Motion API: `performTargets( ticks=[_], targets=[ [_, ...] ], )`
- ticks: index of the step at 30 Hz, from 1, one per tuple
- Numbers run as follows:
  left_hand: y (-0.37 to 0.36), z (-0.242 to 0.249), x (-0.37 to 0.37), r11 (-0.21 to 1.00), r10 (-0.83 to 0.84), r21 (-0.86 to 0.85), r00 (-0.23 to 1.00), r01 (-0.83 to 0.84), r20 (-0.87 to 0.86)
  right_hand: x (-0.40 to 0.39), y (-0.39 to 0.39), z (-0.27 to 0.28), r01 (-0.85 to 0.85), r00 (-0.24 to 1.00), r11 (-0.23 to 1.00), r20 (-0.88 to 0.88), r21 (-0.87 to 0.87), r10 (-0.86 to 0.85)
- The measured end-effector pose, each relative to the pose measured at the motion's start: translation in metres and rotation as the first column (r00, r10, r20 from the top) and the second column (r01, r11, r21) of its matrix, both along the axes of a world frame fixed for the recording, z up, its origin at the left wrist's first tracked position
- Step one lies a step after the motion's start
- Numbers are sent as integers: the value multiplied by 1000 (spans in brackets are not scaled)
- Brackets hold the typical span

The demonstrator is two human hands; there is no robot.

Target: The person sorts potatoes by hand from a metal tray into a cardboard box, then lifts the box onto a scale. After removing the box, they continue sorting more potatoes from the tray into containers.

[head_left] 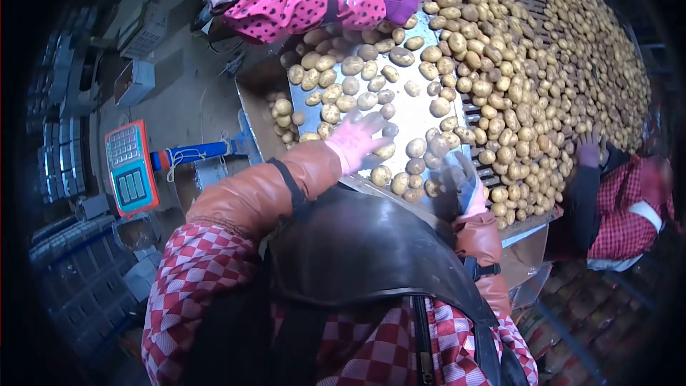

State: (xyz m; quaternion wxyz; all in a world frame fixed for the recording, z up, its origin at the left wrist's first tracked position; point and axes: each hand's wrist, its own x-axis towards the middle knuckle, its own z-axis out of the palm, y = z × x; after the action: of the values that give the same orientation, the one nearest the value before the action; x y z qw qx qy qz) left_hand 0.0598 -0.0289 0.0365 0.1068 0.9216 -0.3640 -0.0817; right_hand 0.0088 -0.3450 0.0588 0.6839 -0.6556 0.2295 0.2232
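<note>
My left hand (357, 139), in a pink glove with greyish fingers, is spread over the near side of a pale metal sorting surface (409, 116). Its fingers lie against loose potatoes (381, 175). On the right, my right hand (463, 180), in a grey and pink glove, has its fingers stretched out beside a small cluster of potatoes (415, 166). Part of that hand is dark and slightly blurred, so contact with individual potatoes is hard to make out. More potatoes (351, 65) are scattered on the surface ahead of my left hand.
A large potato heap (529, 86) covers the slatted bed at right. A box (250, 96) holding potatoes stands left of the surface, near a scale display (131, 168). One co-worker's pink sleeve (286, 0) reaches in above; another co-worker (625, 204) stands at right.
</note>
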Motion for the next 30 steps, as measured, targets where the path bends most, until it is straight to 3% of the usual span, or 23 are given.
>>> performTargets(
  ticks=[2, 4, 5, 7, 9, 10, 11, 12, 13, 14, 16, 17, 19, 20, 21, 22, 23, 24, 25, 26, 28, 29, 30],
  targets=[
    [28, -11, 3, 982, 186, 2, 979, -187, -86, 19, -17, -28, -130, 976, 957, 137, -261, 170],
    [40, 1, 1, 880, 452, -75, 876, -468, -168, 38, -18, 4, -299, 951, 736, -127, -607, 282],
    [41, -1, -6, 839, 533, -39, 834, -543, -140, 38, -33, -16, -337, 931, 666, -127, -666, 343],
    [38, -3, 5, 794, 604, -6, 791, -608, -98, 27, -30, -61, -436, 878, 614, -159, -658, 452],
    [22, -1, 33, 716, 696, -220, 700, -663, 156, 20, 8, -65, -550, 779, 490, -204, -676, 593],
    [18, 1, 60, 734, 662, -303, 740, -608, 118, 30, 41, -27, -625, 705, 408, -255, -665, 662],
    [14, -8, 86, 743, 614, -379, 787, -552, 59, 43, 53, -16, -658, 733, 616, -179, -433, 657],
    [0, 7, 109, 743, 569, -361, 816, -564, -104, 55, 53, -15, -677, 708, 638, -88, -366, 701],
    [-14, 1, 135, 792, 532, -389, 845, -470, 63, 67, 54, -15, -700, 681, 653, 4, -290, 732],
    [-24, -9, 158, 844, 471, -359, 870, -398, 144, 72, 42, -32, -586, 664, 675, 211, -449, 717],
    [-48, -12, 180, 902, 393, -130, 908, -411, -142, 108, 9, -31, -279, 727, 728, 357, -626, 586],
    [-53, -15, 179, 908, 381, -128, 913, -399, -147, 135, -18, -27, -76, 871, 847, 379, -526, 313],
    [-69, -20, 171, 835, 544, 75, 796, -546, -264, 183, -84, -28, 350, 841, 872, 525, -343, -131],
    [-71, -18, 165, 848, 524, 73, 809, -526, -267, 190, -111, -31, 499, 732, 705, 680, -504, -32],
    [-68, -14, 158, 862, 499, 67, 819, -502, -282, 181, -112, -27, 513, 733, 690, 678, -511, -44],
    [-64, -9, 154, 874, 476, 62, 827, -481, -298, 167, -100, -20, 385, 860, 387, 478, -838, 179],
    [-67, 8, 156, 838, 518, 104, 720, -536, -462, 149, -90, -12, 185, 945, -15, 174, -983, 277],
    [-63, 23, 161, 786, 560, 159, 577, -598, -595, 142, -74, -16, 171, 948, 84, 187, -982, 257],
    [-61, 21, 160, 728, 561, 127, 479, -674, -675, 132, -48, 0, 81, 948, 53, 93, -995, 304],
    [-62, 17, 156, 751, 548, 38, 590, -659, -593, 116, -34, -8, 109, 908, 70, 128, -992, 398],
    [-63, 20, 152, 756, 441, -9, 519, -655, -733, 92, -10, -19, 32, 900, 570, 272, -821, 341],
    [-63, 25, 147, 759, 439, -8, 521, -651, -732, 80, -7, -31, -116, 845, 390, 116, -913, 522],
    [-64, 43, 141, 738, 367, 39, 353, -673, -861, 76, -5, -26, -89, 754, 459, 242, -884, 611]
  ],
)
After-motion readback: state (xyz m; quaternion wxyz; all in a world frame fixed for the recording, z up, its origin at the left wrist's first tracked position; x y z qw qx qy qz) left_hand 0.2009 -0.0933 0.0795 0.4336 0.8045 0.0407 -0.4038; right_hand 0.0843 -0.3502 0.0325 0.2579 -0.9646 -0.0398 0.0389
